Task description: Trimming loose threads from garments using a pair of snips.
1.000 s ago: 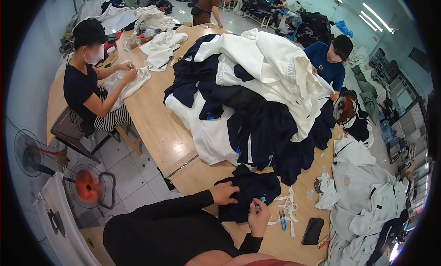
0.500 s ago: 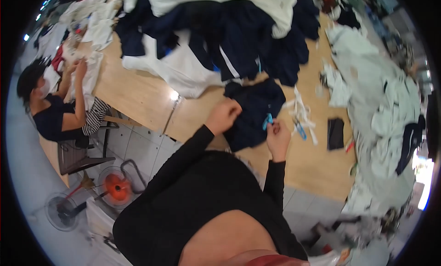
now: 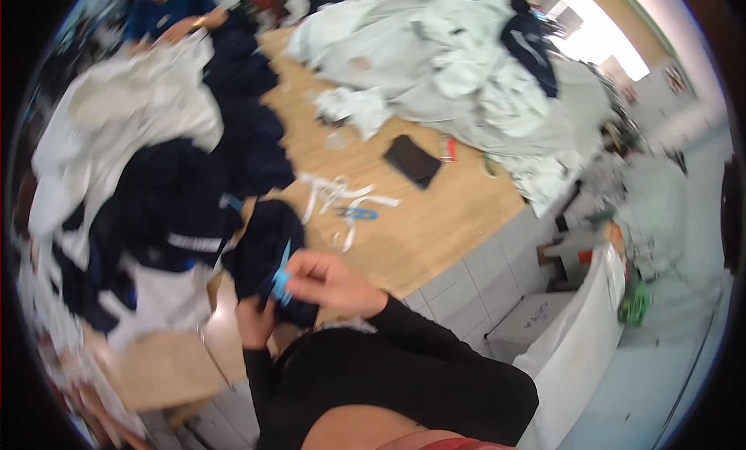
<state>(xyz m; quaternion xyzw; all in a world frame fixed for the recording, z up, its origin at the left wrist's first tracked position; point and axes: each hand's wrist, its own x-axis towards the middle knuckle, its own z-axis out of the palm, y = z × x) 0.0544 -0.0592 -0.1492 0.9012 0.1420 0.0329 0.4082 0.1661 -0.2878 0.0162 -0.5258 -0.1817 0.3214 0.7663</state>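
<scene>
In the head view, your work lies left of centre: a dark navy, soft-looking cloth piece (image 3: 264, 228) on the pale wooden table (image 3: 454, 217), its long axis running roughly up and down the frame, directly beyond your hands. Against its lower part you have a narrow light-blue strip (image 3: 280, 279), material unclear, standing nearly upright, its upper end tapering away from you.

Your right hand (image 3: 334, 283) is the nearer to that strip, just right of it; thumb and fingers are bunched and appear to pinch it. That forearm comes in from the lower right, slanting up and leftward, palm side hard to see. Your left hand (image 3: 256, 322) sits below and left of the strip, touching the cloth's lower edge, its forearm rising almost straight from the bottom; blur hides whether those fingers grip or merely press.

Blue-handled snips (image 3: 362, 214) lie right of the cloth, beside tangled white fabric tapes (image 3: 338, 192).
</scene>
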